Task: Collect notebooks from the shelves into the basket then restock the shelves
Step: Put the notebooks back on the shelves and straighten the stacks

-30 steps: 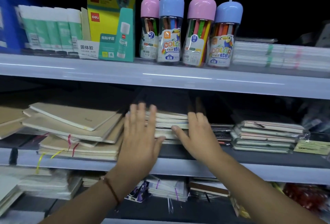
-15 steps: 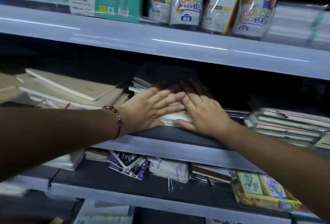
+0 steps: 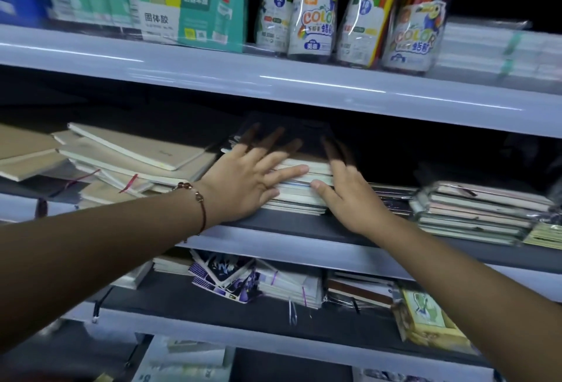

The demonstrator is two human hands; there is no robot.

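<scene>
Nearest to the camera, two bare forearms reach forward to the middle shelf. The left wrist carries a thin bracelet with beads. The left hand lies flat on the stack of notebooks in the middle of this shelf, its fingers straight and spread, the thumb along the front edges. The right hand rests against the right side of the same stack, the fingers straight and going back into shadow, the thumb touching the front edge (the fingertips are too dark to see well). No hand pinches anything.

Left of the stack lies a loose pile of beige notebooks, right of it wrapped packs. Below the stack, the lower shelf holds more notebooks. Above and behind it, the top shelf carries crayon tubes and a glue box.
</scene>
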